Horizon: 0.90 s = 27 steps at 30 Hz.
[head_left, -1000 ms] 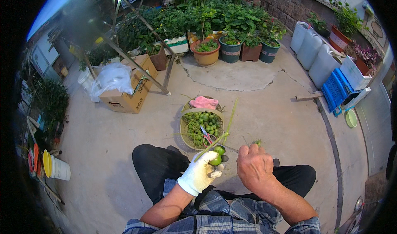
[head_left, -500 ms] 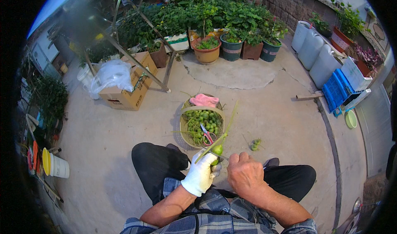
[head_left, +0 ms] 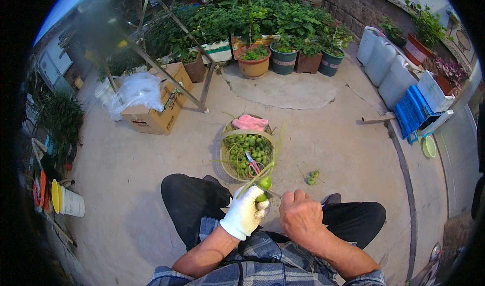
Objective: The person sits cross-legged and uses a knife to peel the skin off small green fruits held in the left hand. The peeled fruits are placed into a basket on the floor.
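Observation:
My left hand [head_left: 244, 213], in a white glove, is closed around a green fruit [head_left: 264, 183] on a long green stalk [head_left: 277, 152]. A second bit of green shows below the fruit, by the gloved fingers. Bare and closed, my right hand [head_left: 301, 213] grips a thin-bladed knife [head_left: 274, 193]; its handle is hidden in the fist and its blade reaches to the fruit. Just beyond my hands stands a woven basket [head_left: 223, 157] of green fruits [head_left: 247, 143] and stems. Red-handled scissors [head_left: 254, 166] lie on the fruits, and a pink cloth [head_left: 250, 122] lies at the far side.
A few green fruits [head_left: 312, 177] lie on the concrete floor [head_left: 343, 144] to the right. A cardboard box [head_left: 151, 117] with a plastic bag [head_left: 136, 94] sits far left beneath a metal frame. Potted plants [head_left: 252, 64] line the back; white jugs [head_left: 396, 81] and a blue crate [head_left: 417, 109] stand right.
The stalk and fruit have shifted slightly left and tilted a little. My right hand has moved very slightly, and the knife blade still reaches to the fruit.

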### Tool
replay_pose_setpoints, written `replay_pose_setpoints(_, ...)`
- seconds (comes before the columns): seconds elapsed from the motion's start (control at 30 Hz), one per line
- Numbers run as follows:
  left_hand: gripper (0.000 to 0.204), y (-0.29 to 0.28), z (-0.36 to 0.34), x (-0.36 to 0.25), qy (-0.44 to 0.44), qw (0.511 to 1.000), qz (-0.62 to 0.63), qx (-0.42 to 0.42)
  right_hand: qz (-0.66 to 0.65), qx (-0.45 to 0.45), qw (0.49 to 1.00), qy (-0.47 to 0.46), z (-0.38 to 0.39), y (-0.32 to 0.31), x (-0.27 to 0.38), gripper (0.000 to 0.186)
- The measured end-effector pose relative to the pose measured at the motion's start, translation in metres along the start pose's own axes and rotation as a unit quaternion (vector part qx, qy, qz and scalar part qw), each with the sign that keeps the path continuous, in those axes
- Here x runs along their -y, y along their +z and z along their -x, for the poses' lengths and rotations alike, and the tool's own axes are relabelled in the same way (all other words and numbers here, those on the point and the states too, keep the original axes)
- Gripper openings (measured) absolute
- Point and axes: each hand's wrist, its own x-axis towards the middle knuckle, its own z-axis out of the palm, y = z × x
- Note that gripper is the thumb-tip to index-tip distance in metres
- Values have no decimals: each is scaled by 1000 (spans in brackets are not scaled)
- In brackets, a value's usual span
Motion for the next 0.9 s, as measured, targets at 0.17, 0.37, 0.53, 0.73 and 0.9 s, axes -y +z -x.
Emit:
replay_pose_setpoints(0.17, 22, 1, 1, -2, -10, 999, 22, -28, 24, -15, 1000, 2, -4, -11, -9, 12)
replay_pose_setpoints(0.37, 19, 2, 0, -1, -5, 1000, -10, -14, 87, -9, 996, -4, -5, -19, -15, 12)
replay_pose_setpoints(0.53, 20, -3, -5, 1, -23, 999, 30, -32, 134, -12, 991, 12, -4, -19, -24, 11)
replay_pose_setpoints(0.73, 20, -7, -7, 0, -58, 993, 84, 51, 41, 32, 997, 56, -5, -22, -29, 10)
replay_pose_setpoints(0.9, 17, 0, -1, 1, -12, 998, 40, 53, 0, 61, 996, 66, -6, -28, -29, 14)
